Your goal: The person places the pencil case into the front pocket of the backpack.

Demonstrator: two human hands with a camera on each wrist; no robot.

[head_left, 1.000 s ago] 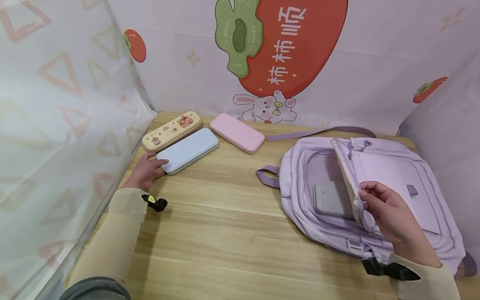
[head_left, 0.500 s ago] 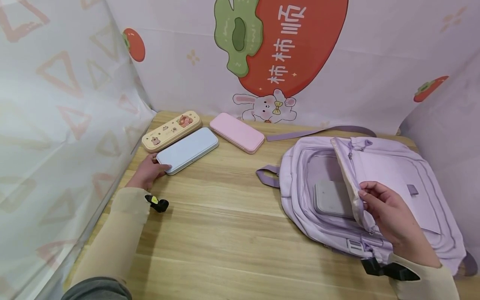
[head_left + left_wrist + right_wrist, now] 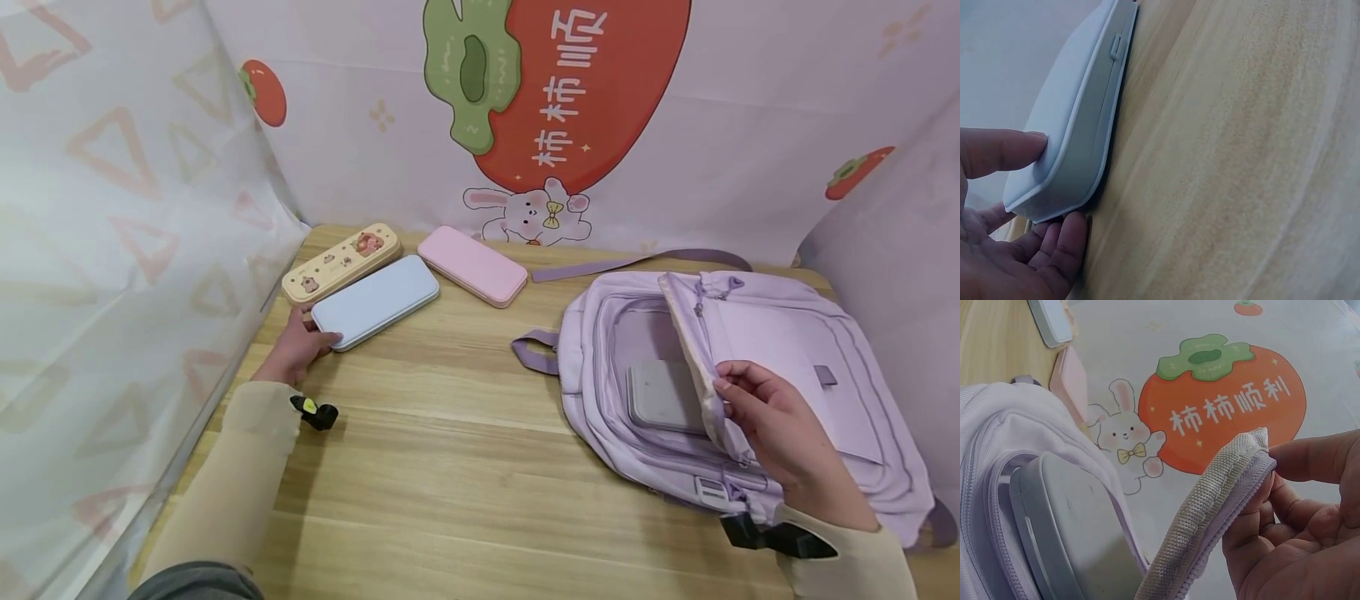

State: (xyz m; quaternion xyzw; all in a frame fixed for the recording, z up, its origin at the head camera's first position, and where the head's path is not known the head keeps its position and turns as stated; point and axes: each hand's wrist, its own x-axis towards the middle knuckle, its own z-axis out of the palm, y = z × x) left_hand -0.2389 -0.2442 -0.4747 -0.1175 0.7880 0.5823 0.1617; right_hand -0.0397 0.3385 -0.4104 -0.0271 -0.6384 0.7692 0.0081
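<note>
A light blue pencil case (image 3: 375, 302) lies at the table's back left. My left hand (image 3: 296, 346) grips its near left end; in the left wrist view the thumb (image 3: 1013, 150) presses on the lid and the fingers curl under the bottom edge. On the right, an unzipped lilac backpack (image 3: 795, 333) lies flat. My right hand (image 3: 783, 425) pinches the zippered edge of its front flap (image 3: 1210, 500) and holds it raised. Inside the opened pocket sits a grey case (image 3: 663, 396), partly hidden by the flap.
A yellow pencil case (image 3: 342, 262) with cartoon prints lies right behind the blue one. To its right is a pink pencil case (image 3: 474, 265). A purple strap (image 3: 585, 271) stretches along the wall behind the backpack. Printed cloth walls border the wooden table (image 3: 450, 467).
My left hand's fingers, earlier spread over the blue case's corner, have closed round its end, the thumb shifting to the near edge. The right hand and flap have stayed put.
</note>
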